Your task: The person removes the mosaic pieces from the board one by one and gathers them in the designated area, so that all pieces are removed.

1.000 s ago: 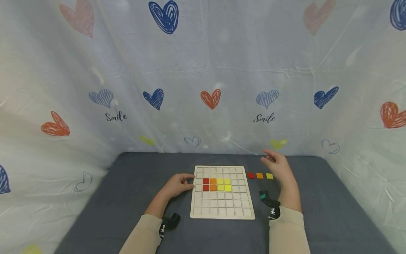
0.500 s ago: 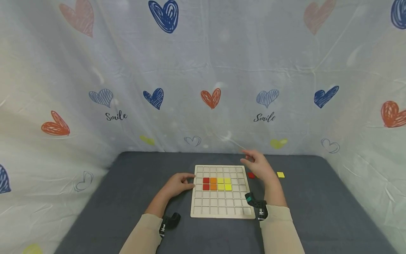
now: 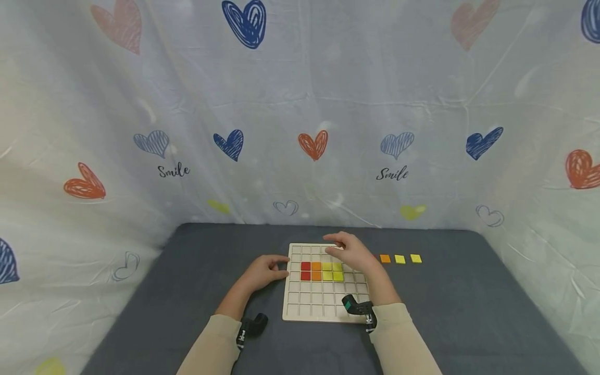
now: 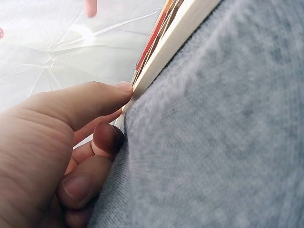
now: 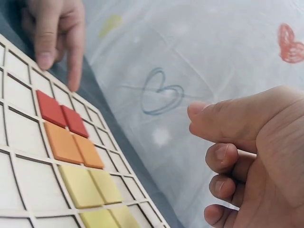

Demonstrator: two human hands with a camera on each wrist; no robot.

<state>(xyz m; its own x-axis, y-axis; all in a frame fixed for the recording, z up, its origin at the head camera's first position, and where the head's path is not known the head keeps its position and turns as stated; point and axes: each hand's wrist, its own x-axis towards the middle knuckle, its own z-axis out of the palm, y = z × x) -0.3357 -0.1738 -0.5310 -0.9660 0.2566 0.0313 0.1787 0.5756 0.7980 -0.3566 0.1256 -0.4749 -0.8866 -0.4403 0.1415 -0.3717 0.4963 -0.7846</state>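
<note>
A pale wooden grid board (image 3: 303, 298) lies on the dark grey cloth. Set in its squares are two red tiles (image 3: 305, 271), two orange tiles (image 3: 316, 271) and several yellow tiles (image 3: 338, 276). At the board's left edge, my left hand (image 3: 260, 272) touches the rim with thumb and index finger set apart; its other fingers curl below. My right hand (image 3: 351, 253) hovers over the board's upper right part, thumb and index finger reaching left with a gap between them. In the right wrist view its thumb (image 5: 228, 116) partly hides the index finger, and no tile shows in the hand.
Right of the board, a loose orange tile (image 3: 385, 258) and two loose yellow tiles, one nearer (image 3: 400, 259) and one farther right (image 3: 415, 258), lie in a row. A red sliver shows beside my right wrist. A heart-printed curtain (image 3: 262, 182) hangs behind the table.
My right hand has moved left, from beside the loose tiles to over the board, uncovering the farthest yellow tile and now mostly hiding the loose red one. My left hand stays put.
</note>
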